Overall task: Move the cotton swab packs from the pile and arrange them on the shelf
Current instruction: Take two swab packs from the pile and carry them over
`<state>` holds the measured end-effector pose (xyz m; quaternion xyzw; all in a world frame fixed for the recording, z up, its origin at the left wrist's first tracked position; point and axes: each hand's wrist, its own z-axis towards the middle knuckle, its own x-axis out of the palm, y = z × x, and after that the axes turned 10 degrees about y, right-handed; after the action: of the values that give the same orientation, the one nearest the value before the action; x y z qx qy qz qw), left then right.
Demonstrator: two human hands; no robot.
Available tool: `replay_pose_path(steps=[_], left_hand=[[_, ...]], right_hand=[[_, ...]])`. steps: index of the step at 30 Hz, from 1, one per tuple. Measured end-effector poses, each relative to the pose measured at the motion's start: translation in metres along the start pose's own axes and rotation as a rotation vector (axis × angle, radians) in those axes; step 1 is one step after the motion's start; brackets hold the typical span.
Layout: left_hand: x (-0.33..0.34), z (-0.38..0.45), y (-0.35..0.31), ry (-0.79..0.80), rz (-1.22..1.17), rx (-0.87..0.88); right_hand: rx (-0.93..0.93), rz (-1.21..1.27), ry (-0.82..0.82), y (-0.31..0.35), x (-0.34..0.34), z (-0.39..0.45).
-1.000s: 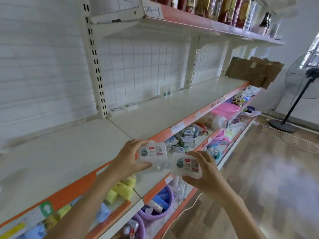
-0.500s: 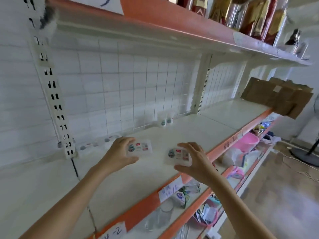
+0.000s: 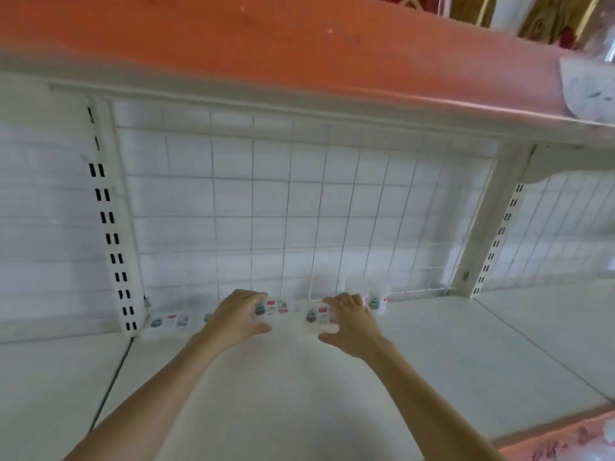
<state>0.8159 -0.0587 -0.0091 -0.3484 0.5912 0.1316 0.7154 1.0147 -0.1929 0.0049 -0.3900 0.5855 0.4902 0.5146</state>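
Note:
Both my arms reach deep onto the white shelf (image 3: 286, 387). My left hand (image 3: 238, 319) grips a clear cotton swab pack (image 3: 273, 307) with a red and teal label, down at the shelf's back by the wire grid. My right hand (image 3: 349, 322) grips a second swab pack (image 3: 317, 316) just right of it. Another pack (image 3: 168, 321) lies flat at the back left by the slotted upright. Upright packs (image 3: 374, 299) stand against the grid to the right of my right hand.
A white wire grid (image 3: 299, 207) backs the shelf. An orange-edged upper shelf (image 3: 299, 48) overhangs close above. Slotted uprights (image 3: 111, 241) stand left and right. The shelf's orange front lip (image 3: 565, 437) shows at the lower right.
Both hands have moved forward from mid-shelf to the back of the shelf, bringing the two packs down by the wire grid. The view has moved closer in under the upper shelf.

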Motion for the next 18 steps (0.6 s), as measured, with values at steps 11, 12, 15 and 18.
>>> replay_pose_path(steps=[11, 12, 15, 18], left_hand=[[0.026, -0.005, 0.004, -0.214, 0.176, -0.094], [0.029, -0.008, 0.004, -0.230, 0.161, -0.088], [0.036, -0.015, 0.004, -0.281, 0.136, -0.085], [0.042, -0.015, 0.006, -0.362, 0.129, -0.070]], right_hand=[[-0.183, 0.028, 0.070, -0.002, 0.017, 0.057], [-0.191, 0.087, 0.056, -0.003, 0.021, 0.057], [-0.202, 0.277, 0.008, -0.001, 0.037, 0.055], [-0.233, 0.406, -0.041, 0.004, 0.049, 0.047]])
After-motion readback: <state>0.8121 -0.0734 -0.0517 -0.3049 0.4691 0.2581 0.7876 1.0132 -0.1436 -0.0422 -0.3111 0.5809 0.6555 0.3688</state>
